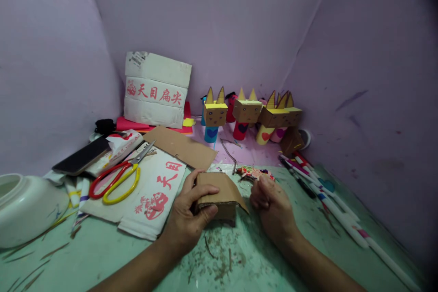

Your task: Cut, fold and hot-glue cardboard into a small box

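Note:
My left hand [188,214] grips a small brown cardboard box [219,189] from its left side, thumb in front and fingers over the top. A flap of the box sticks out to the right, bent downward. Just right of that flap, apart from it, my right hand [272,203] is curled closed; whatever its fingers may hold is hidden. Behind the right hand lies a small floral-patterned piece [255,173], partly covered by it. Left of the box, scissors [119,175] with red and yellow handles rest on printed white cardboard [160,191].
Several cardboard-headed figures with pointed ears [215,114] stand at the back. Behind the scissors lies a flat brown cardboard sheet [185,148]. A white jar [25,210] and a black phone [82,155] are at left. Marker pens [337,210] line the right wall; scraps litter the front.

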